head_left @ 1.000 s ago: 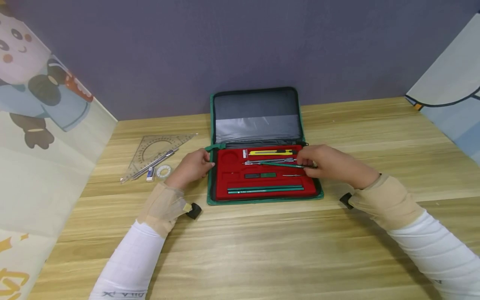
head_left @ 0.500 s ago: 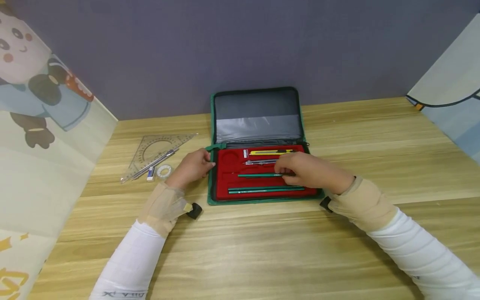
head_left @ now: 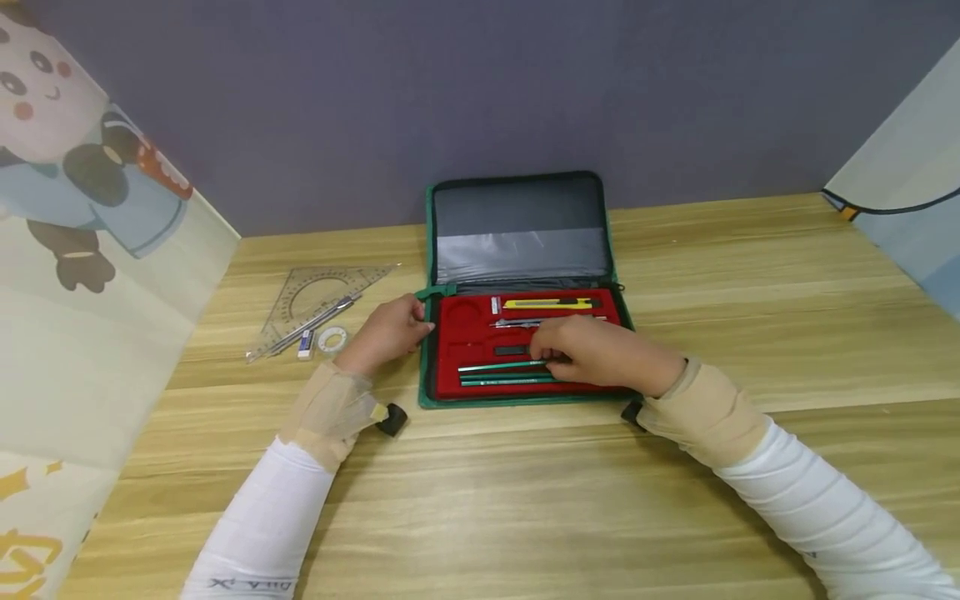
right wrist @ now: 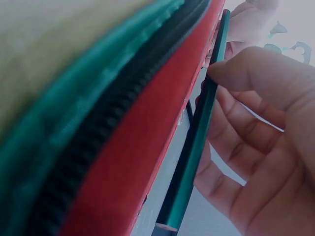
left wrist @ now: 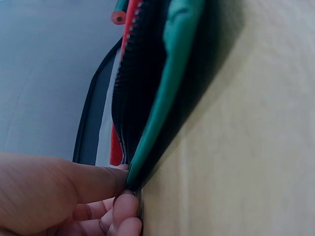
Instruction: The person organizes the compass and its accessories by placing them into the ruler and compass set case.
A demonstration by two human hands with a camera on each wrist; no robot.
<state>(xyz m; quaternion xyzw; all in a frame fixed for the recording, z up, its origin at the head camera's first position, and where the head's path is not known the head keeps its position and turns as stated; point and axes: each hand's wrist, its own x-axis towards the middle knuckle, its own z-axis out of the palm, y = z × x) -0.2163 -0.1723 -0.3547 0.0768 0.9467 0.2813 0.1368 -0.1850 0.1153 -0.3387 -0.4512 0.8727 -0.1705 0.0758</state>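
Observation:
An open green zip case [head_left: 431, 358] with a red moulded tray [head_left: 465, 337] lies on the table. My left hand [head_left: 386, 337] pinches the case's left edge; the left wrist view shows thumb and fingers on its green rim [left wrist: 157, 113]. Over the tray's front part, my right hand [head_left: 600, 354] pinches a green pencil [right wrist: 197, 132] between thumb and fingers. In the head view this pencil [head_left: 495, 367] lies just behind the green pencils [head_left: 498, 382] in the front slot. A yellow utility knife [head_left: 551, 304], a silver drawing tool [head_left: 517, 323] and a dark block [head_left: 512, 351] sit behind.
On the table left of the case lie a clear set square [head_left: 300, 287], silver slender tools [head_left: 315, 325] across it, an eraser [head_left: 305, 345] and a white ring [head_left: 342, 338]. The case lid [head_left: 517, 208] stands up against the grey wall [head_left: 510, 100].
My right hand has moved left and toward the front of the tray, bringing the green pencil from the tray's right side to beside the front pencils. The left hand stays at the case edge.

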